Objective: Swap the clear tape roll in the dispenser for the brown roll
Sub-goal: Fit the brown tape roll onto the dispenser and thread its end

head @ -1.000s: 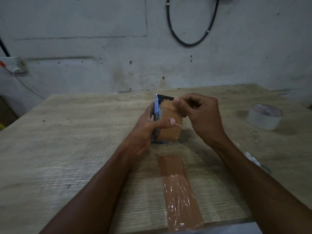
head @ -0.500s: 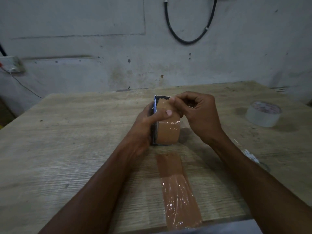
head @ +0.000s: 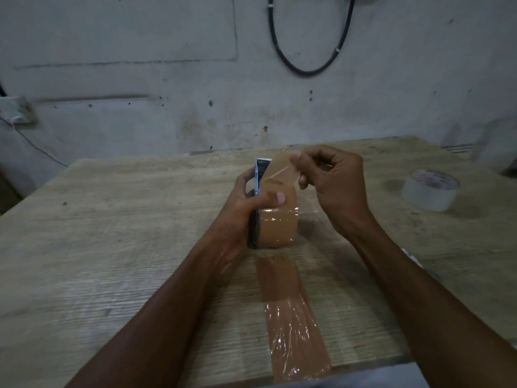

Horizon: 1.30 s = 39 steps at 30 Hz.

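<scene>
My left hand (head: 240,208) is wrapped around the dispenser (head: 258,180), thumb pressed over the top of the brown roll (head: 278,225) that sits in it, so both are clamped upright just above the table (head: 112,247). My right hand (head: 333,186) has its thumb and forefinger pinched together on the tape end (head: 279,169), which is lifted off the roll and stretched up beside the dispenser's toothed blade (head: 263,159). The clear roll (head: 429,189) lies flat on the table, well off to my right, apart from both hands. A brown strip (head: 291,317) is stuck along the tabletop from just under the dispenser toward me, wrinkled and shiny at its near end. A black cable (head: 307,71) loops on the wall behind.
</scene>
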Each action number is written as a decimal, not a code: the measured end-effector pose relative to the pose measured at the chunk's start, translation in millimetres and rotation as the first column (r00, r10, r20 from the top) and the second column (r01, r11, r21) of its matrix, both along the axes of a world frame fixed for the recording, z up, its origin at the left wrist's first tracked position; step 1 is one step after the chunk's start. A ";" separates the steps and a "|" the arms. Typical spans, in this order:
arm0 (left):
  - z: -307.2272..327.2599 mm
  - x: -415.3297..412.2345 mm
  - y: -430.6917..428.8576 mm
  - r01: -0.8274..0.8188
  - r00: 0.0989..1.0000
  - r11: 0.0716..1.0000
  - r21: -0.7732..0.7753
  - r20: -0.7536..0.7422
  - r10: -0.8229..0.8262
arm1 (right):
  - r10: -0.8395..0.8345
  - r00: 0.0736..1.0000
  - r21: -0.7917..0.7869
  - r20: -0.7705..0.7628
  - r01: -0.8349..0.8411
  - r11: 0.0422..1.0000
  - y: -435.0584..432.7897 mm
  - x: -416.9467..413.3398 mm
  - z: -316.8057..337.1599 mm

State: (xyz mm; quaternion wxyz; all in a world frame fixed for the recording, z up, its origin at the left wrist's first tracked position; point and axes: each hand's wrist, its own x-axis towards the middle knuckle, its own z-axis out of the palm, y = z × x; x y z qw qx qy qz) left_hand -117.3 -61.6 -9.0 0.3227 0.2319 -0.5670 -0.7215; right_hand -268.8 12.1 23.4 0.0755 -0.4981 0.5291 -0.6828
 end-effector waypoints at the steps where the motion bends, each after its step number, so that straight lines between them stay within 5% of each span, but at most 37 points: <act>1: 0.3 0.0 0.6 0.006 1.000 1.000 0.018 -0.006 -0.006 | 0.008 1.000 0.007 0.006 -0.008 1.000 -0.3 0.0 -0.1; 7: 4.6 -3.8 3.9 -0.038 0.997 0.988 0.152 -0.055 0.047 | 0.046 0.998 -0.002 0.033 -0.046 0.999 -1.6 3.6 0.1; 39: 12.8 -2.5 9.0 -0.096 0.994 0.987 0.132 -0.036 0.102 | -0.010 0.909 0.165 0.416 -0.065 0.984 -7.1 -2.2 -7.4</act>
